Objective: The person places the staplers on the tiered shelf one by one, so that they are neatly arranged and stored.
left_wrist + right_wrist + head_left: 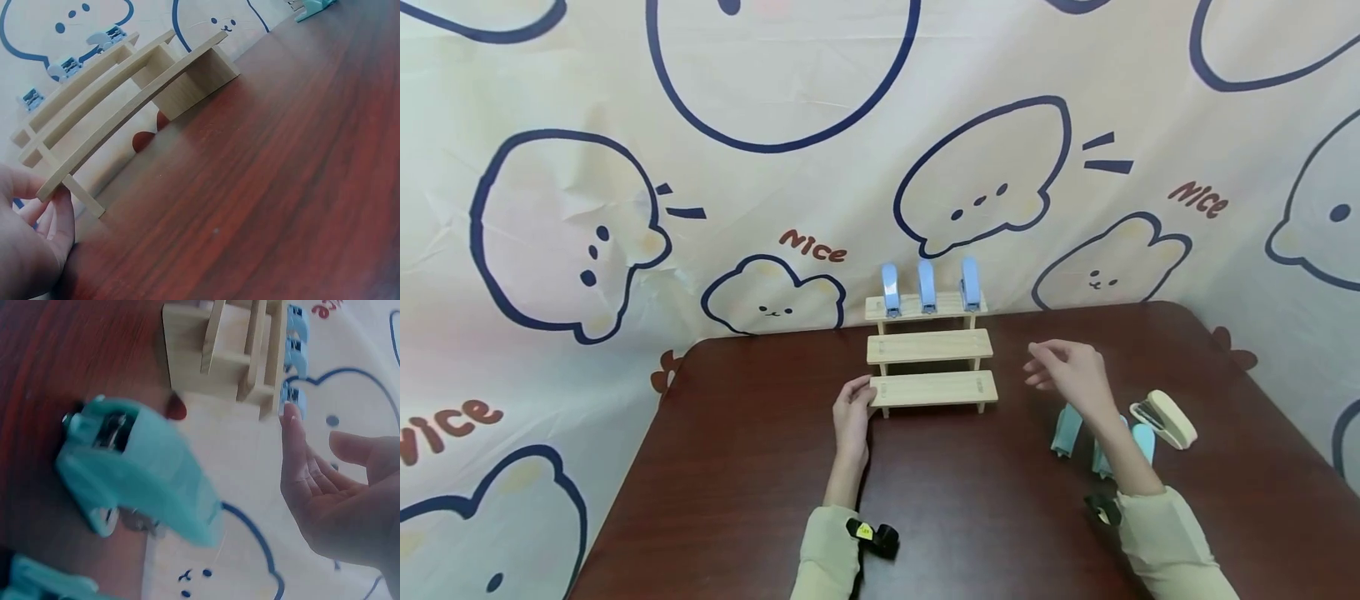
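Note:
A three-tier wooden shelf (933,388) stands near the back of the table. Three light blue staplers (927,287) stand in a row on its top tier. My left hand (852,421) pinches the left end of the lowest tier, the fingers reaching below the board in the left wrist view. To the right of the shelf, my right hand (1075,375) is in the air with loosely bent fingers, holding nothing. Below it on the table are several teal staplers (1066,430), partly hidden by the right forearm. A cream stapler (1165,419) lies to their right.
The dark brown table (760,500) runs back to a pale sheet (775,192) printed with cartoon outlines, close behind the shelf. The sheet also hangs along both sides. A black wrist camera (877,537) sits on the left sleeve.

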A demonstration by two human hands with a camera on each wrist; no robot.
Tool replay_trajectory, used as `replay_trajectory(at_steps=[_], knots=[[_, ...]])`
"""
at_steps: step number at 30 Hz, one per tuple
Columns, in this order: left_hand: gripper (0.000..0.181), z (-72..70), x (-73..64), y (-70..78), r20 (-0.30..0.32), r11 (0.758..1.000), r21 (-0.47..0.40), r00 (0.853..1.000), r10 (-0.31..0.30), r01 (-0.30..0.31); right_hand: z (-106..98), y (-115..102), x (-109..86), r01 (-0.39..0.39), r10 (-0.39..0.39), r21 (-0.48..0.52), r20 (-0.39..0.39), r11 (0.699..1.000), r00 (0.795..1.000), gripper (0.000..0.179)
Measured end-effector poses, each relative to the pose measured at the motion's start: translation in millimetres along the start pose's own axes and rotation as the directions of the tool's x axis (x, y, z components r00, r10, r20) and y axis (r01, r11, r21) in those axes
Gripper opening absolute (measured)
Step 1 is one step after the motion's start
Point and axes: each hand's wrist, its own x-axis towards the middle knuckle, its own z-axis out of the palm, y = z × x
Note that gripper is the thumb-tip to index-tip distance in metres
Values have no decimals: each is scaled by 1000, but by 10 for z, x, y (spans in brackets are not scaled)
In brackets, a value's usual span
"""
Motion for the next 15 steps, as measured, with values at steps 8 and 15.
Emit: replay_trajectory(at_steps=[8,15], knots=[[30,-5,-3,8,6,1000,17,1000,8,-8,-189,83,-11,-18,19,18,-9,1000,1000,51],[31,7,-29,35,10,1000,16,1000,9,-9,-243,118,-8,-38,38,31,1,999,999,55]])
